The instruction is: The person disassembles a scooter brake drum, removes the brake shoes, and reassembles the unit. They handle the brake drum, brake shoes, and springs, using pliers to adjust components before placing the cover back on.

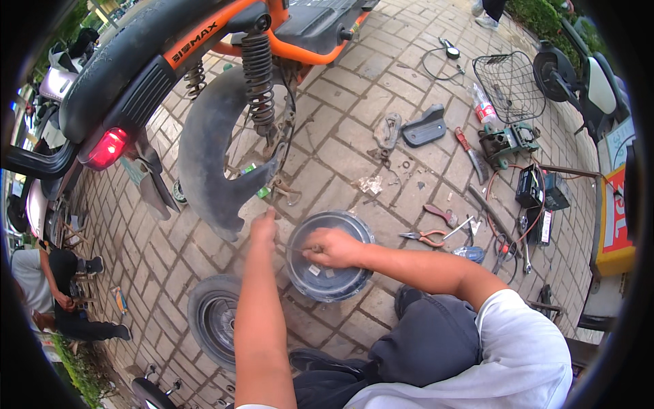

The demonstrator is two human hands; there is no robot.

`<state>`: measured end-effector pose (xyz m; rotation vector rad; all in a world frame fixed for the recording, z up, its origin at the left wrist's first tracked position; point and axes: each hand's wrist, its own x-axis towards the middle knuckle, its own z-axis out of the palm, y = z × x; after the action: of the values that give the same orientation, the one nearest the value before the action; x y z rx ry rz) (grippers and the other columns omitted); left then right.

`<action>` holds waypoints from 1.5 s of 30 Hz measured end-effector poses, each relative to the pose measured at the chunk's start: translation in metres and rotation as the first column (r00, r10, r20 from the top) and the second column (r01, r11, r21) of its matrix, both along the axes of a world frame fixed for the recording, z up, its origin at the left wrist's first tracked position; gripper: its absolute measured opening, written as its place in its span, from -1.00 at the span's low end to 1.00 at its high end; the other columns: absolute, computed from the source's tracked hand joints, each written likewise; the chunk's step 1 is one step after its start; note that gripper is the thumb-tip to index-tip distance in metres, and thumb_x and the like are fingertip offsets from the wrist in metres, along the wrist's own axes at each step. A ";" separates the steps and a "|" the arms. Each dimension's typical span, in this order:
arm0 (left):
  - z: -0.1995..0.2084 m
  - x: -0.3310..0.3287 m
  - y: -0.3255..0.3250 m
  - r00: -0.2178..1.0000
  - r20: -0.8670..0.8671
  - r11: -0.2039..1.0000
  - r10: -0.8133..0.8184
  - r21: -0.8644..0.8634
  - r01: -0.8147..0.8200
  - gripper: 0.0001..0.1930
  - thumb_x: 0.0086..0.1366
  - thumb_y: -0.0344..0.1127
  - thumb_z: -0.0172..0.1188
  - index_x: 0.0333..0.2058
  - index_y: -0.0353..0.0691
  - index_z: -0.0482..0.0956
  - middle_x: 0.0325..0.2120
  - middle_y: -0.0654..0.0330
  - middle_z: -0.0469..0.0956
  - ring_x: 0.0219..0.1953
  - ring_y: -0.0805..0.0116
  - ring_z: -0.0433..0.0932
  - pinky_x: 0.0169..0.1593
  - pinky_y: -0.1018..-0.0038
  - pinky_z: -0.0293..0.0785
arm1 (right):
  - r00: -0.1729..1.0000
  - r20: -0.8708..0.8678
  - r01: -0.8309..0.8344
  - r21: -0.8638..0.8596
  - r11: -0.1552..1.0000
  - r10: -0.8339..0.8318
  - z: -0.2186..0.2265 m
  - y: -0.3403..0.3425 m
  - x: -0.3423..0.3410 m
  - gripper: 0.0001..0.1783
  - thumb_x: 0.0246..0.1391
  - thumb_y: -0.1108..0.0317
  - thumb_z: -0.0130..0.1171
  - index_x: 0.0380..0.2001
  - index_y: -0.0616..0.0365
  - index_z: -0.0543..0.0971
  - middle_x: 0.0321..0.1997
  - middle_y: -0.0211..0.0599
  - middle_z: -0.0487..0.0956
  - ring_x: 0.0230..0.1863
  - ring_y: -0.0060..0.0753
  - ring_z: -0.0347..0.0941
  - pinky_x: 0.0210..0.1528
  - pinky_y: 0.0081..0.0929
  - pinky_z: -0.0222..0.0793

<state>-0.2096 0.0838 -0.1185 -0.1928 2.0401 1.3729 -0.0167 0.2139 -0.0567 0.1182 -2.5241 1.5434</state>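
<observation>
A round grey wheel hub [340,290] lies flat on the paving in front of me. My right hand [332,247] is over its upper part, fingers curled in a grip near its centre. What the grip holds is hidden. Just left of the hub's rim is my left hand [264,226], its fingers closed on something I cannot make out. A thin dark line seems to run between both hands. Beyond the left hand hangs the black rear mudguard [214,146] of an orange and black electric scooter [225,34]. A tyre on its rim [197,310] lies left of my left forearm.
Pliers [426,237], a red-handled knife [470,153], a spanner [526,252] and a green metal device [507,143] lie to the right. Farther off are a wire basket [511,85] and a black plastic part [424,126]. Another person [61,293] sits at the left.
</observation>
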 end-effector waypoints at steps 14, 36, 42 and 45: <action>0.032 0.022 -0.015 0.739 -0.462 0.833 -0.491 -0.499 0.241 -0.56 0.39 -0.03 0.09 -0.08 -0.37 0.55 -0.36 -0.04 0.57 -0.30 0.07 0.52 -0.16 0.22 0.43 | 0.984 -0.177 0.022 0.049 0.999 -0.013 -0.009 -0.016 0.017 -0.83 0.00 0.35 0.30 -0.35 0.21 0.63 -0.36 -0.21 0.58 -0.24 -0.06 0.47 -0.17 -0.21 0.45; 0.193 0.016 0.133 0.494 -0.822 0.955 -0.284 -0.196 0.223 -0.73 0.39 -0.30 0.06 -0.12 -0.44 0.51 -0.31 -0.05 0.63 -0.33 0.10 0.60 -0.17 0.32 0.47 | 0.968 -0.198 0.142 -0.071 0.987 -0.154 -0.020 -0.011 0.018 -0.85 -0.04 0.37 0.32 -0.42 0.18 0.58 -0.44 -0.21 0.52 -0.27 -0.03 0.43 -0.19 -0.19 0.39; 0.169 0.024 0.086 0.649 -0.684 0.942 -0.333 -0.209 0.263 -0.65 0.33 -0.20 0.18 -0.13 -0.44 0.57 -0.32 -0.01 0.65 -0.35 0.16 0.59 -0.17 0.33 0.48 | 0.975 -0.221 0.023 0.043 0.999 -0.013 -0.022 -0.022 0.027 -0.80 -0.11 0.27 0.33 -0.48 0.16 0.60 -0.42 -0.21 0.50 -0.26 -0.05 0.43 -0.11 -0.21 0.40; 0.130 0.043 0.026 0.614 -0.554 0.766 -0.563 -0.627 0.137 -0.52 0.28 -0.02 0.19 -0.11 -0.40 0.60 -0.24 -0.15 0.64 -0.11 -0.12 0.61 -0.01 0.17 0.49 | 0.968 -0.245 -0.030 0.086 0.996 0.051 -0.022 -0.031 0.031 -0.76 -0.19 0.26 0.33 -0.44 0.15 0.60 -0.38 -0.22 0.50 -0.23 -0.06 0.42 -0.09 -0.20 0.39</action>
<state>-0.1667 0.1101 0.0113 0.6339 2.8797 0.5928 0.0142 0.1825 -0.0791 0.3523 -2.4008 1.3449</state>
